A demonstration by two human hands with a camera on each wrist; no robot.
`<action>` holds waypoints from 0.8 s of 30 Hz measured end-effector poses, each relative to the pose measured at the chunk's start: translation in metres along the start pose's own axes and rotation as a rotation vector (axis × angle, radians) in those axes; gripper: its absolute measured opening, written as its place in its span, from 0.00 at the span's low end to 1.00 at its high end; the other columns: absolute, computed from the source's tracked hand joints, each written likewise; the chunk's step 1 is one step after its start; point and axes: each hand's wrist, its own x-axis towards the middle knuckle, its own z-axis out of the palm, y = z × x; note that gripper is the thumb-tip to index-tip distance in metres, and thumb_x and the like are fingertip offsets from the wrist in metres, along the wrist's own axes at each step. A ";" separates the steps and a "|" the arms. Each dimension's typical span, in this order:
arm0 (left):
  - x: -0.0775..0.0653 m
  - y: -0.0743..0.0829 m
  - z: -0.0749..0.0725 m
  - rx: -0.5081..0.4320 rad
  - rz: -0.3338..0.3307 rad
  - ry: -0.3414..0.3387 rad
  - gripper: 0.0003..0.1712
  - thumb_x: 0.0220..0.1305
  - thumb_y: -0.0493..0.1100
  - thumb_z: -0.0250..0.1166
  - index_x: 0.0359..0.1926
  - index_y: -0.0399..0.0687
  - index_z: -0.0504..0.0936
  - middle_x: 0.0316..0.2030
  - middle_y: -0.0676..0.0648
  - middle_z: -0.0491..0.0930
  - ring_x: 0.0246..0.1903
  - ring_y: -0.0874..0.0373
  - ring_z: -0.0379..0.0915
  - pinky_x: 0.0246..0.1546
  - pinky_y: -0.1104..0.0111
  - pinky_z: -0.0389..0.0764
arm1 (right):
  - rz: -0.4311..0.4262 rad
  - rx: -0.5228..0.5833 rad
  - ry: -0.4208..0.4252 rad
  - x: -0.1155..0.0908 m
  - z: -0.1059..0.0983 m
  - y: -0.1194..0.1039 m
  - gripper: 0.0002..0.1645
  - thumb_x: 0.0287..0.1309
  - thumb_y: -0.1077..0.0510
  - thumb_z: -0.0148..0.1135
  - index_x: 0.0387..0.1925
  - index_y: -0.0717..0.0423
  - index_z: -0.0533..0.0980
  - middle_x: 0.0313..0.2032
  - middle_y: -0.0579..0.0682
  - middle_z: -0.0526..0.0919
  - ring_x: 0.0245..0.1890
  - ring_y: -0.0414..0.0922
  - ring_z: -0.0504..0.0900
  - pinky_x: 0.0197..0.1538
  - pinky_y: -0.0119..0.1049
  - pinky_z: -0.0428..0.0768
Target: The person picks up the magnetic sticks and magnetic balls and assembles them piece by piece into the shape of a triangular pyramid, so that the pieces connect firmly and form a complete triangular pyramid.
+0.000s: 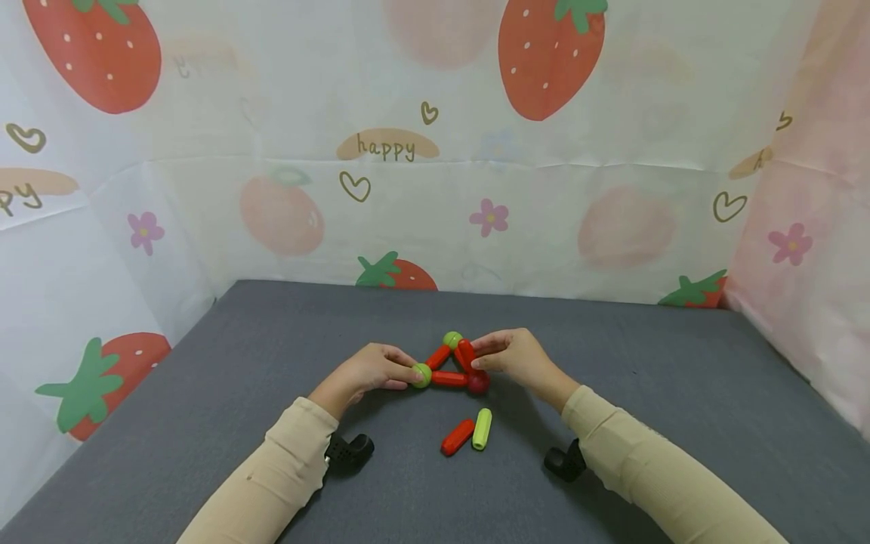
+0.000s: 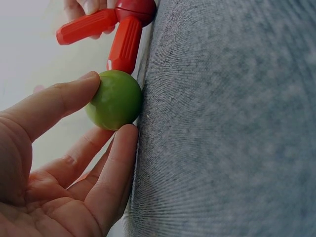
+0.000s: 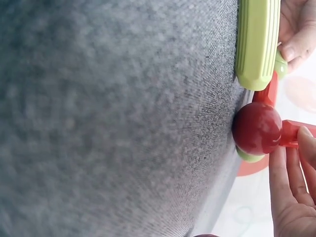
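Note:
A triangle of red rods and balls lies on the grey tabletop in the head view. My left hand (image 1: 374, 370) pinches its left green ball (image 2: 116, 101) between thumb and fingers. From there a red rod (image 1: 449, 378) runs to a dark red ball (image 3: 257, 128) at the right corner. Another green ball (image 1: 452, 339) forms the far corner, joined by a red rod (image 1: 438, 356) to the left one. My right hand (image 1: 516, 359) pinches an upright red rod (image 2: 86, 25) that rises from the dark red ball and partly covers the triangle's right side.
Nearer the body, a loose red rod (image 1: 458, 437) and a yellow-green rod (image 1: 482, 429) lie side by side on the grey tabletop (image 1: 285, 325). Printed curtains (image 1: 435, 219) with strawberries hang behind and along both sides. A black wrist camera (image 1: 350, 452) sits under the left sleeve.

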 end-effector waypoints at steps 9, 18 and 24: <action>-0.002 0.002 0.000 0.001 -0.002 -0.002 0.20 0.60 0.41 0.72 0.52 0.37 0.84 0.56 0.39 0.79 0.43 0.58 0.84 0.53 0.62 0.84 | 0.011 -0.014 -0.005 0.001 -0.001 0.002 0.20 0.57 0.62 0.71 0.52 0.60 0.83 0.50 0.57 0.86 0.47 0.45 0.84 0.52 0.41 0.86; -0.001 0.001 -0.001 -0.013 -0.007 0.014 0.22 0.61 0.40 0.71 0.56 0.38 0.83 0.61 0.37 0.76 0.47 0.53 0.85 0.56 0.59 0.83 | 0.104 -0.139 -0.060 -0.004 -0.003 0.004 0.19 0.52 0.59 0.75 0.46 0.60 0.85 0.48 0.55 0.87 0.35 0.39 0.85 0.44 0.36 0.87; 0.002 0.000 -0.002 -0.056 0.014 0.060 0.21 0.60 0.36 0.70 0.54 0.33 0.82 0.55 0.37 0.79 0.44 0.57 0.83 0.50 0.64 0.86 | 0.094 -0.113 -0.111 -0.006 -0.004 0.004 0.17 0.53 0.59 0.75 0.45 0.60 0.86 0.50 0.55 0.86 0.37 0.39 0.86 0.47 0.38 0.87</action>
